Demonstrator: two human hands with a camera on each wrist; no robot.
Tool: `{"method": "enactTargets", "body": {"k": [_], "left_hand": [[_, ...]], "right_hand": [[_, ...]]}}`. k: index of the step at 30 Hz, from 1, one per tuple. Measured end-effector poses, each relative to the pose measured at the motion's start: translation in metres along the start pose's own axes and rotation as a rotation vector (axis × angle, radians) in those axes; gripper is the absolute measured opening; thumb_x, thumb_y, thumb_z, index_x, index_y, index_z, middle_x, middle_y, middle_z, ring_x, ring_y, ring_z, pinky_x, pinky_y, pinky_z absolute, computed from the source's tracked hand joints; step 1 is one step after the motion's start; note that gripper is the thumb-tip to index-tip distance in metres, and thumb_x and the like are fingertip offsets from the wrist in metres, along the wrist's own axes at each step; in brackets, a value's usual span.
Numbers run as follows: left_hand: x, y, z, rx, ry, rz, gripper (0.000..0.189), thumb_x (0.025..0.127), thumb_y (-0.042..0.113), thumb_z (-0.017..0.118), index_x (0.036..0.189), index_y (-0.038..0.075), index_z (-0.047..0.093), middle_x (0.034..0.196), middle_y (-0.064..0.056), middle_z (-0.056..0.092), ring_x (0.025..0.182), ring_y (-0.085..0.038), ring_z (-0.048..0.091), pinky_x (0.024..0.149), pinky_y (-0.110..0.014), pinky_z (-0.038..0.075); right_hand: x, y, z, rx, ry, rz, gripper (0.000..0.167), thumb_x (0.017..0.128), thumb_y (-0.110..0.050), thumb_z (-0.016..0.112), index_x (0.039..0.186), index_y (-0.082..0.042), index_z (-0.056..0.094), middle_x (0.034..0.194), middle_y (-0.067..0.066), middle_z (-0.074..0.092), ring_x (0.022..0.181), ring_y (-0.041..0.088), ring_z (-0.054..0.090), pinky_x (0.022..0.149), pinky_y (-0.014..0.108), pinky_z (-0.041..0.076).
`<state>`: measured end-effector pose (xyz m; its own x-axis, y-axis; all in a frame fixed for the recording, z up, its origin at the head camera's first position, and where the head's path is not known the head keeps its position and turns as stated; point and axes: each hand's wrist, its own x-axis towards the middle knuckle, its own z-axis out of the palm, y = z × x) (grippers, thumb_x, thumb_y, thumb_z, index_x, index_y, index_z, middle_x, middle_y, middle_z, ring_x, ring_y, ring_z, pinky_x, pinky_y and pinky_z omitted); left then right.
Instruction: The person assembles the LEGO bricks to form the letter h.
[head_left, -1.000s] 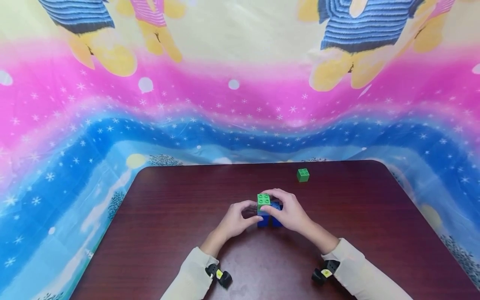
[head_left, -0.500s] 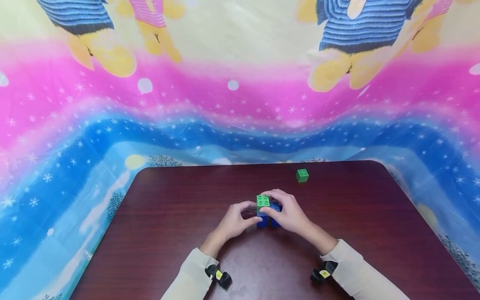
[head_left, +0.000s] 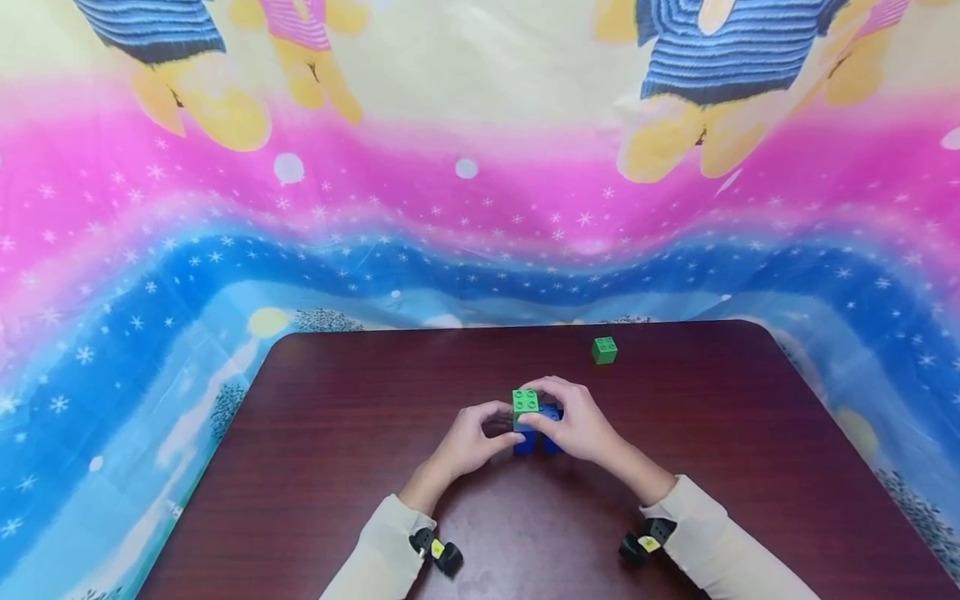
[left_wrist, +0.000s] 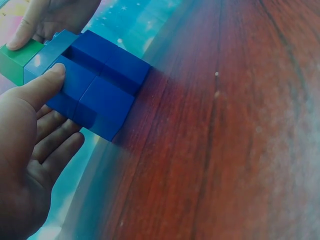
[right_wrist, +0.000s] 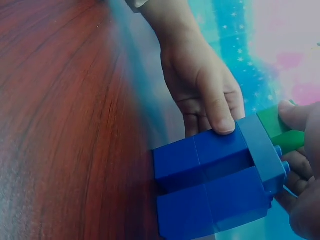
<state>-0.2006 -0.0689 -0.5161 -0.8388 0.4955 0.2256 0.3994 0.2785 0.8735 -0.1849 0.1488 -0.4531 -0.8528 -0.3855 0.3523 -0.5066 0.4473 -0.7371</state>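
Note:
Near the middle of the table stands a small structure of toy building bricks. Two upright columns of dark blue bricks (right_wrist: 195, 150) rise side by side with a narrow gap between them. A lighter blue brick (right_wrist: 265, 152) bridges both columns. On top of its left end sits a green brick (head_left: 526, 400), studs up. My left hand (head_left: 468, 437) grips the left column near its top, thumb on the near face and fingers behind. My right hand (head_left: 581, 421) pinches the green brick between thumb and fingers, partly hiding the right column in the head view.
A second green brick (head_left: 604, 350) lies toward the far edge, right of the structure. The dark reddish-brown table (head_left: 360, 392) has rounded far corners. Behind it hangs a printed cloth (head_left: 465, 217) in pink and blue. Black wrist cameras sit at both cuffs.

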Motion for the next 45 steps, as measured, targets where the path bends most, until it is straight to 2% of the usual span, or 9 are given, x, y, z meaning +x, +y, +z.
{"method": "enactTargets", "body": {"k": [6, 11, 17, 28, 38, 45], "left_hand": [[0.001, 0.000, 0.000, 0.004, 0.007, 0.003, 0.032, 0.093, 0.024, 0.078, 0.121, 0.010, 0.069, 0.113, -0.002, 0.074, 0.102, -0.011, 0.071, 0.087, -0.028, 0.058], [0.000, -0.002, 0.001, 0.002, 0.007, -0.011, 0.032, 0.092, 0.023, 0.078, 0.121, 0.011, 0.070, 0.112, -0.001, 0.074, 0.102, -0.010, 0.071, 0.086, -0.027, 0.058], [-0.001, -0.001, 0.001, -0.007, 0.005, -0.010, 0.032, 0.093, 0.024, 0.078, 0.120, 0.012, 0.070, 0.112, 0.000, 0.073, 0.102, -0.010, 0.071, 0.087, -0.028, 0.057], [0.000, 0.000, 0.000, 0.009, 0.001, -0.008, 0.032, 0.092, 0.023, 0.078, 0.120, 0.010, 0.069, 0.112, -0.001, 0.074, 0.102, -0.010, 0.070, 0.088, -0.026, 0.057], [-0.001, 0.003, 0.000, 0.013, -0.007, -0.022, 0.033, 0.093, 0.024, 0.078, 0.120, 0.009, 0.069, 0.112, -0.002, 0.074, 0.103, -0.012, 0.071, 0.089, -0.028, 0.057], [-0.001, 0.000, 0.001, 0.039, -0.010, -0.034, 0.034, 0.092, 0.025, 0.078, 0.121, 0.010, 0.069, 0.112, 0.000, 0.073, 0.104, -0.009, 0.070, 0.089, -0.027, 0.056]], "right_hand": [[0.001, -0.003, -0.002, -0.027, -0.015, 0.025, 0.035, 0.088, -0.020, 0.082, 0.119, -0.011, 0.071, 0.110, 0.001, 0.071, 0.094, 0.018, 0.069, 0.083, 0.034, 0.059], [0.003, -0.004, -0.005, -0.063, -0.049, 0.023, 0.038, 0.086, -0.022, 0.084, 0.121, -0.012, 0.071, 0.113, 0.001, 0.071, 0.095, 0.016, 0.067, 0.082, 0.036, 0.060], [0.004, -0.005, -0.007, -0.028, -0.068, 0.043, 0.039, 0.084, -0.023, 0.085, 0.120, -0.014, 0.072, 0.111, -0.002, 0.071, 0.092, 0.013, 0.067, 0.080, 0.033, 0.059], [0.002, -0.004, -0.005, -0.047, -0.072, 0.070, 0.042, 0.085, -0.023, 0.084, 0.124, -0.014, 0.069, 0.111, -0.002, 0.071, 0.092, 0.010, 0.067, 0.081, 0.028, 0.058], [-0.003, 0.002, -0.005, -0.026, -0.064, 0.042, 0.045, 0.086, -0.023, 0.083, 0.128, -0.016, 0.067, 0.116, -0.001, 0.070, 0.098, 0.013, 0.067, 0.084, 0.031, 0.058], [-0.009, 0.006, -0.003, -0.026, -0.039, 0.033, 0.054, 0.088, -0.025, 0.081, 0.137, -0.014, 0.064, 0.123, 0.003, 0.069, 0.098, 0.013, 0.066, 0.083, 0.032, 0.058]]}}
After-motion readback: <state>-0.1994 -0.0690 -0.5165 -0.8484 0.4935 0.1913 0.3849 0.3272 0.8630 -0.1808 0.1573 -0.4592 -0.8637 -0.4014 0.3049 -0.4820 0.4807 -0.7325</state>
